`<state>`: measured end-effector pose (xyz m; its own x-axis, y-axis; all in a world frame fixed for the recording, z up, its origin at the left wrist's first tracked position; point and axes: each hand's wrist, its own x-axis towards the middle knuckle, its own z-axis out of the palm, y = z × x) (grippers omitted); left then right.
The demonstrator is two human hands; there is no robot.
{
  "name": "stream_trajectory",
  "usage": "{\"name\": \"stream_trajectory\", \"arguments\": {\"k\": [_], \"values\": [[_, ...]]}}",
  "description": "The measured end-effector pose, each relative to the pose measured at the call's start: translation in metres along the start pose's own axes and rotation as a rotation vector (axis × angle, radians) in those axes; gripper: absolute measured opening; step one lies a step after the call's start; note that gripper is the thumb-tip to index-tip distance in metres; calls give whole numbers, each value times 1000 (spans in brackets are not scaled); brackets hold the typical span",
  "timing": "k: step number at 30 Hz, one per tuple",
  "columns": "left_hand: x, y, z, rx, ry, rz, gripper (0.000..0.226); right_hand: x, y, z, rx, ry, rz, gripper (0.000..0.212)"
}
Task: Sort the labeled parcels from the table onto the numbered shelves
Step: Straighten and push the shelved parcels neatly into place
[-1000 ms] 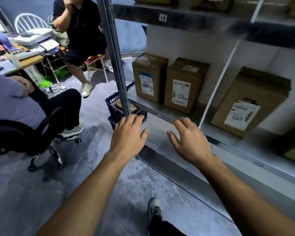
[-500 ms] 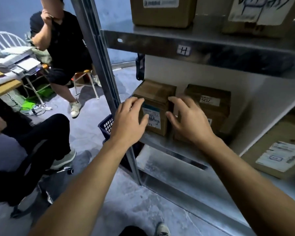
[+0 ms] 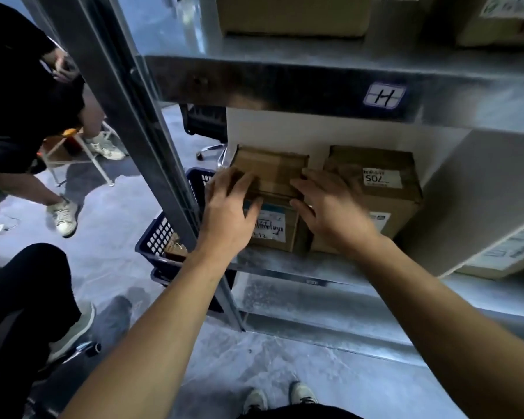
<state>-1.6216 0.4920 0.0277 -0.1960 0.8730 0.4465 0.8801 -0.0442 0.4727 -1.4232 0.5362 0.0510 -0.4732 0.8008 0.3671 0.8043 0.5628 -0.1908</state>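
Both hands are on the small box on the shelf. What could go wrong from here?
1. The right hand sits in the narrow gap beside the 705 box; it may nudge that box or pinch fingers.
2. The small box stands at the open left end of the shelf; a sideways push might drop it toward the blue basket.

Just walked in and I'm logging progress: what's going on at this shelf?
A person's left hand and right hand rest on a small brown cardboard parcel with a blue-and-white label, one at each side. It stands on the grey metal shelf below the tag marked H, beside a second brown cardboard box labelled 705.
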Motion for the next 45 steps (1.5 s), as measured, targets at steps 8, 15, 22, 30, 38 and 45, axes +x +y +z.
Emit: {"name": "stream_trajectory", "arguments": {"k": [8,15,22,30,38,45], "values": [[3,-8,9,-26,71,89,44,-2,0,6,-46,82,-14,37],[3,0,1,-19,19,51,44,-13,20,-16,0,119,13,39],[5,32,-3,-52,-18,161,47,-44,67,-40,58,238,126,39],[-3,107,25,-271,-154,201,51,-61,100,-37,244,214,337,46],[-1,124,53,-207,-172,86,49,-63,111,-26,450,181,377,40],[1,131,63,-217,-100,127,38,-76,118,-28,484,200,406,41]]}}
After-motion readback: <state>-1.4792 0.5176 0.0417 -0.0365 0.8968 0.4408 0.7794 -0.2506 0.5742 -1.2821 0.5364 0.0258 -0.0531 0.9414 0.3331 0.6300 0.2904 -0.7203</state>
